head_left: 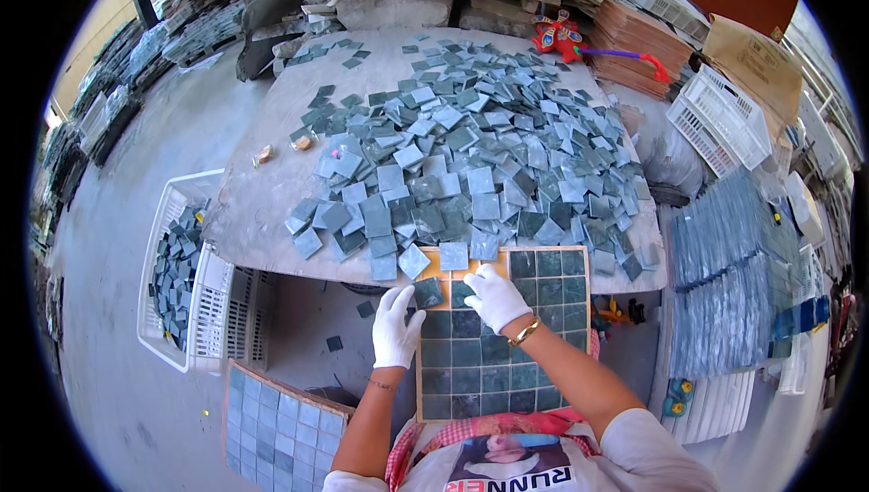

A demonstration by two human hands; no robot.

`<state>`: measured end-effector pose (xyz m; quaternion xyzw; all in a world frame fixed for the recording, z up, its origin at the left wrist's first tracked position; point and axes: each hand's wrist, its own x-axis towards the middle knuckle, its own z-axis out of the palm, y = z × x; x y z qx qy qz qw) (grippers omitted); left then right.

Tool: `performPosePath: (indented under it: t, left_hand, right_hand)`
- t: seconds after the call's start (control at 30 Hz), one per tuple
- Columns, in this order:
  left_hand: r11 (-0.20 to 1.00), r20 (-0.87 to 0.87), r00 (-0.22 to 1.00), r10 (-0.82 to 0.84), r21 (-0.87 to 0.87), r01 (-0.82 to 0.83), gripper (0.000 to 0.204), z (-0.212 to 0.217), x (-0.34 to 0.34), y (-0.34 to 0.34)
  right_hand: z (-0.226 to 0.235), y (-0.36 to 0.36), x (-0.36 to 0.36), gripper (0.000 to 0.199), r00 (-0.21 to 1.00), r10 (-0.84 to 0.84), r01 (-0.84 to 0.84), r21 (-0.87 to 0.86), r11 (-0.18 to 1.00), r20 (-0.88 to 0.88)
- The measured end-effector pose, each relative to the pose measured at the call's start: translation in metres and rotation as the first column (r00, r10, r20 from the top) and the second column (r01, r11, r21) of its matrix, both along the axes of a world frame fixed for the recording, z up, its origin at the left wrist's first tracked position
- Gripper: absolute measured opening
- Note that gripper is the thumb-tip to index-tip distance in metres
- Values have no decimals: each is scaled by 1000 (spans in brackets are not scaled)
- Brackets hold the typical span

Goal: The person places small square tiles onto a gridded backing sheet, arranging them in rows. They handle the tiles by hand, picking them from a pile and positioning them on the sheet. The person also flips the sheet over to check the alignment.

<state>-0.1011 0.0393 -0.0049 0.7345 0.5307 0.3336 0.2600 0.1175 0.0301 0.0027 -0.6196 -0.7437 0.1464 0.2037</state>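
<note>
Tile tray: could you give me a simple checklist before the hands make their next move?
1. Both covered: ok; left hand and right hand are gloved in white.
2. Tray filled: not ok; bare orange base shows near its far edge.
3. Dark tile beside left hand straight: not ok; it sits askew.
4. Surface under right hand: cannot tell; it is hidden.
5. Loose tiles nearby: ok; many lie heaped on the table.

On my feed I note loose tiles (485, 206) in blue-grey and green, a panel (480, 353) gridded in dark green, white gloves (393, 329), pink-checked cloth (484, 425).
</note>
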Motion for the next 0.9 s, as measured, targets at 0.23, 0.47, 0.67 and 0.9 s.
performPosePath:
  t: [0.23,0.47,0.67,0.9]
  left_hand:
    - [999,-127,992,-24,34,28,54,-3,11,5]
    - [997,-195,978,-77,11,80,54,2,17,15]
    - [982,-259,951,-167,47,185,51,-2,5,19]
    - [965,-231,945,-231,71,253,54,-2,1,26]
  right_hand:
    - [26,2,17,36,995,-41,30,-111,993,-94]
    - [29,41,-5,45,993,22,-33,88,996,117]
    - [21,76,3,37,986,48,-47,-11,999,160]
    - [35,75,7,31,808,-223,-25,-411,912,-545]
